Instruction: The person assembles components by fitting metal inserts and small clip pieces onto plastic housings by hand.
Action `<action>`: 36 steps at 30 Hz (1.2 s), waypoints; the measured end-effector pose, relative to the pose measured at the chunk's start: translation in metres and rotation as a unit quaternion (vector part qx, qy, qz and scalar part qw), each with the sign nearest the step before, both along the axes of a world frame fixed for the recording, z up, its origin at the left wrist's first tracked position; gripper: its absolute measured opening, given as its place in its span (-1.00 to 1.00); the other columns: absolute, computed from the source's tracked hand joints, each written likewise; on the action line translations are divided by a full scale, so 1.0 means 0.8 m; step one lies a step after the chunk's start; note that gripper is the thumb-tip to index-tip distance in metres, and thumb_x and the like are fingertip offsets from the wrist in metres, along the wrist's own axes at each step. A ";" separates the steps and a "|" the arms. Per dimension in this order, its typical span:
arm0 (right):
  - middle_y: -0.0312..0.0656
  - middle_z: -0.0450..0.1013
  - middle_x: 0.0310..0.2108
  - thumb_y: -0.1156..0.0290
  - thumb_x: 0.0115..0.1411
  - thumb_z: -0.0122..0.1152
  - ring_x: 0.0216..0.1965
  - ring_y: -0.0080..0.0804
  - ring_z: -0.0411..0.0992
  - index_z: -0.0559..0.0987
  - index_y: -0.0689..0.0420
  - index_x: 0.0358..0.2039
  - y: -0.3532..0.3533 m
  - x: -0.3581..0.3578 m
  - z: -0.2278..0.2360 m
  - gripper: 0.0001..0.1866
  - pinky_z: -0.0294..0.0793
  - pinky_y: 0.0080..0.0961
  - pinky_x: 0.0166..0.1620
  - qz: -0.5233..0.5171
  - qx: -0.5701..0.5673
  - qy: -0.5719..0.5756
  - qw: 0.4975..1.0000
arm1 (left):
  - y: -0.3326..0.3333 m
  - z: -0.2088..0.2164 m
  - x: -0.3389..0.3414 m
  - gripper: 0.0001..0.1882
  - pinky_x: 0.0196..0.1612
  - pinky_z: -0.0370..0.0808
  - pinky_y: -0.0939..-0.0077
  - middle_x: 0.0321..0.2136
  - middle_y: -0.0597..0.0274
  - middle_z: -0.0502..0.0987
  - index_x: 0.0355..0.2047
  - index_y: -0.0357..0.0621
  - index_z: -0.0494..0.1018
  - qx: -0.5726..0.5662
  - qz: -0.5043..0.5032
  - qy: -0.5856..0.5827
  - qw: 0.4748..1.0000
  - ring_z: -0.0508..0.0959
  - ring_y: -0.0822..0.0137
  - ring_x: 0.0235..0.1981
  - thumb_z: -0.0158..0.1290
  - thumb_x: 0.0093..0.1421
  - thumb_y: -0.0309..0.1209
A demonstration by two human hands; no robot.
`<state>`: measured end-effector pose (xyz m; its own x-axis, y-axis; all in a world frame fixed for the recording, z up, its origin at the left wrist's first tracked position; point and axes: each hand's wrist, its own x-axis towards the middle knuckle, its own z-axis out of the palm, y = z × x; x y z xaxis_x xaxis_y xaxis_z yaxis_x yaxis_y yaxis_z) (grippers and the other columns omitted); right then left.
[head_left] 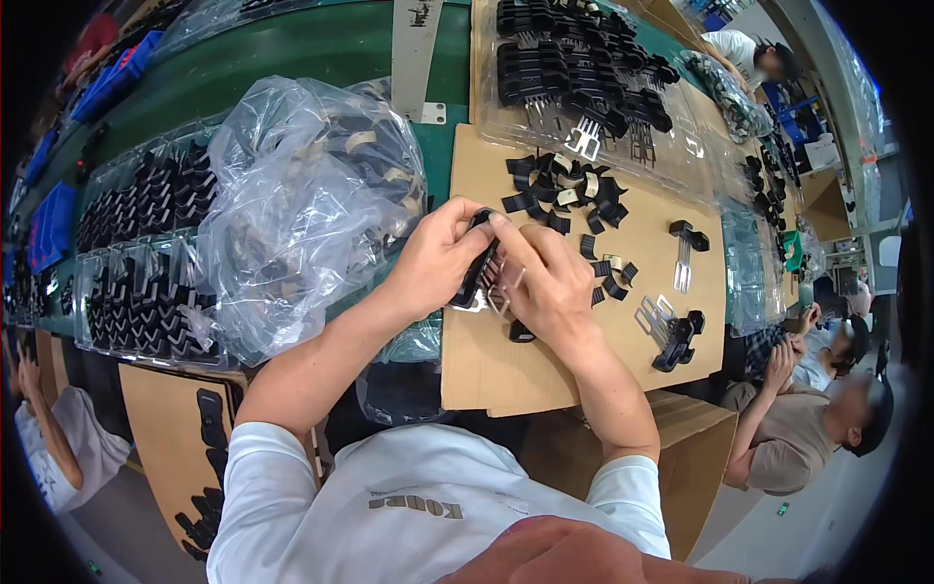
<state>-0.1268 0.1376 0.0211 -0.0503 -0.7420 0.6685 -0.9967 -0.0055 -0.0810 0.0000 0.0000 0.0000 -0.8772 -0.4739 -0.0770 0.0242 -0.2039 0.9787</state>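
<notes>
My left hand [434,258] and my right hand [548,277] meet over a brown cardboard sheet [486,365], both gripping one black plastic part with metal prongs [479,273]. My right index finger presses on its top end. A loose heap of small black clips with pale labels [569,195] lies just beyond my hands. Two finished black-and-metal pieces [686,243] [671,331] rest on the sheet to the right.
A crumpled clear plastic bag of black parts [311,204] sits left of my hands. Clear trays hold rows of black parts at the left [136,253] and at the top [574,78]. Other people sit at the right [808,428] and lower left [49,438].
</notes>
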 end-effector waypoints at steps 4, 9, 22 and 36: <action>-0.20 0.52 -0.31 0.64 0.07 0.30 -0.53 -0.38 0.39 0.63 0.14 0.06 0.001 0.003 0.004 -0.52 0.41 -0.51 -0.47 -0.016 0.018 -0.138 0.990 | 0.004 0.003 0.001 -0.81 -0.39 0.58 0.64 -0.41 0.18 0.57 0.02 -0.22 0.40 0.116 -0.003 0.052 0.992 0.59 0.44 -0.49 -0.01 0.47 -0.43; -0.18 0.53 -0.31 0.62 0.06 0.33 -0.51 -0.38 0.40 0.65 0.20 -0.01 -0.001 -0.003 -0.002 -0.59 0.42 -0.49 -0.44 -0.017 -0.007 -0.184 0.983 | 0.003 0.020 0.002 -0.81 -0.40 0.58 0.63 -0.41 0.20 0.55 0.03 -0.25 0.40 0.196 -0.018 0.048 0.979 0.58 0.47 -0.49 -0.05 0.48 -0.45; -0.16 0.55 -0.28 0.58 0.09 0.37 -0.46 -0.39 0.44 0.66 0.23 -0.06 -0.005 0.002 0.009 -0.66 0.46 -0.52 -0.39 0.001 0.012 -0.255 0.967 | 0.007 0.014 0.002 -0.71 -0.41 0.56 0.62 -0.40 0.19 0.53 0.13 -0.20 0.33 0.080 -0.033 0.066 0.994 0.57 0.49 -0.49 -0.07 0.52 -0.31; -0.21 0.51 -0.33 0.65 0.13 0.36 -0.43 -0.50 0.37 0.67 0.27 -0.09 0.001 -0.001 0.011 -0.70 0.41 -0.64 -0.36 0.018 0.017 -0.291 0.956 | 0.007 -0.006 -0.001 -0.73 -0.47 0.40 0.48 -0.48 0.23 0.52 -0.06 -0.17 0.44 -0.127 0.017 0.026 0.991 0.45 0.42 -0.60 -0.04 0.51 -0.21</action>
<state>-0.1276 0.1387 0.0303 -0.3800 -0.7708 0.5114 -0.7823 -0.0273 -0.6223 -0.0011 0.0056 -0.0045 -0.8599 -0.5018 0.0932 0.0788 0.0499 0.9956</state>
